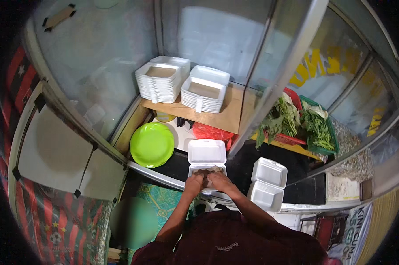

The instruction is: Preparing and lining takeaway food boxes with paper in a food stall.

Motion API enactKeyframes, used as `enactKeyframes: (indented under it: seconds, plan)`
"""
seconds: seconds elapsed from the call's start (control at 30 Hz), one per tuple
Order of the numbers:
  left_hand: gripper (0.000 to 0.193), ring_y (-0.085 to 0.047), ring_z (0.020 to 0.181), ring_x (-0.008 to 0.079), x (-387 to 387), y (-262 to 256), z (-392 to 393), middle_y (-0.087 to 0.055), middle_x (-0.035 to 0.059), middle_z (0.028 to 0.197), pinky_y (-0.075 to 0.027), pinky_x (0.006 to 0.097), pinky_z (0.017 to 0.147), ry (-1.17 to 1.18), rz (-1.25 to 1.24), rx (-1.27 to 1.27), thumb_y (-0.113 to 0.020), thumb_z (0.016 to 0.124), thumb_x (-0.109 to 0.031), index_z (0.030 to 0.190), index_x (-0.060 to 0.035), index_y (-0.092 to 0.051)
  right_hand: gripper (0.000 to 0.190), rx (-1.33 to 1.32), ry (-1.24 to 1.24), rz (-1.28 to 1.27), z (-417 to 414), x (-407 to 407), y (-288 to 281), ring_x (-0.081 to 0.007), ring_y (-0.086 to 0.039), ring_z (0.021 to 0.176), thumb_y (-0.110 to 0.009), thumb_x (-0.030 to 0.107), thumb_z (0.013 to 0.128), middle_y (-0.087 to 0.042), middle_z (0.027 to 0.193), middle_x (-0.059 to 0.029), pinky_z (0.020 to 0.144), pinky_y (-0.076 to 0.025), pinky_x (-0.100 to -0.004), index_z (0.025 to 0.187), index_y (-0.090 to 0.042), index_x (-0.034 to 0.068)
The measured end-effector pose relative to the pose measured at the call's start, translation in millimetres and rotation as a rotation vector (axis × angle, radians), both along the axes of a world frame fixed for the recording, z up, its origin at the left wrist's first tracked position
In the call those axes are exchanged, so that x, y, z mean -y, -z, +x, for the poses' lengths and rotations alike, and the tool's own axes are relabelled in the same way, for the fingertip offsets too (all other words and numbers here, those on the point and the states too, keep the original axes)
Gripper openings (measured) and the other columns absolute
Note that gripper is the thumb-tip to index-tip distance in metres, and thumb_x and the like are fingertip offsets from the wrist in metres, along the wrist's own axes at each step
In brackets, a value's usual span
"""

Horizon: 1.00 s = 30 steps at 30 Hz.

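Observation:
An open white foam takeaway box stands at the counter's front edge, its lid tipped back. Both of my hands are over its lower tray. My left hand has its fingers curled at the near left of a crumpled brown sheet, which looks like paper. On the right side of the same sheet, my right hand also grips with bent fingers. My hands hide much of the sheet and the tray. To the right, a second open foam box has nothing in its tray.
Two stacks of open foam boxes with brown liners stand on a wooden shelf. Green plates lie at left, a red plastic bag under the shelf. A metal post separates these from baskets of leafy greens.

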<state>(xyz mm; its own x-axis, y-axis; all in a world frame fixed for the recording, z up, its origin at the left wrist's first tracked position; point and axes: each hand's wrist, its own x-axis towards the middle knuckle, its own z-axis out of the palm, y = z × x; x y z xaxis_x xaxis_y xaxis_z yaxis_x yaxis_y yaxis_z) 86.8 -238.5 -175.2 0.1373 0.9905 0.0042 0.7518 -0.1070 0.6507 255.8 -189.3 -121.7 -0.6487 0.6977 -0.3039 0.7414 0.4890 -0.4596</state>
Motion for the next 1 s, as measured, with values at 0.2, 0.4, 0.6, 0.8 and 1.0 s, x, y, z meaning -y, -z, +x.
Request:
enactKeyframes:
  seconds: [0.2,0.4,0.6,0.8,1.0]
  plan:
    - [0.019,-0.064,0.092,0.0442,-4,-9,2,-0.069,0.0209,0.095,-0.051,0.0537,0.082,-0.031,0.053,-0.058,-0.062,0.085,-0.018,0.100,-0.0094,-0.069,0.031,-0.184,0.149,-0.104,11,12,-4,-0.0404,-0.060,0.114,-0.049,0.012,0.092,-0.064,0.120,-0.0258,0.099,-0.046,-0.0469,0.116,-0.065,0.002]
    - [0.014,-0.063,0.089,0.0473,0,-78,29,-0.068,0.0242,0.094,-0.051,0.0539,0.079,-0.043,0.072,0.012,-0.060,0.087,-0.012,0.096,-0.0102,-0.071,0.042,-0.374,0.359,-0.253,38,29,-48,-0.0385,-0.060,0.115,-0.040,0.029,0.100,-0.063,0.124,-0.0236,0.100,-0.045,-0.0442,0.129,-0.061,0.006]
    - [0.016,-0.063,0.094,0.0473,-3,-110,72,-0.066,0.0274,0.098,-0.050,0.0523,0.078,0.074,0.186,0.103,-0.057,0.083,0.001,0.095,0.0014,-0.069,0.065,-0.341,0.342,0.048,85,49,-72,-0.0466,-0.059,0.108,-0.050,-0.005,0.079,-0.063,0.119,-0.0270,0.097,-0.047,-0.0496,0.142,-0.051,0.010]
    - [0.021,-0.063,0.098,0.0438,-3,-134,131,-0.067,0.0247,0.103,-0.052,0.0450,0.084,0.206,0.245,0.207,-0.057,0.083,0.006,0.101,0.0040,-0.068,0.065,-0.357,0.493,0.123,133,67,-80,-0.0381,-0.054,0.124,-0.048,-0.007,0.078,-0.057,0.135,-0.0211,0.109,-0.042,-0.0414,0.142,-0.050,0.007]
    - [0.022,-0.064,0.102,0.0415,9,-125,185,-0.067,0.0224,0.108,-0.053,0.0422,0.089,0.372,0.160,0.217,-0.056,0.086,0.004,0.104,0.0038,-0.069,0.040,-0.413,0.486,0.504,193,104,-47,-0.0380,-0.056,0.122,-0.047,0.005,0.092,-0.059,0.130,-0.0233,0.104,-0.045,-0.0444,0.131,-0.058,0.002]
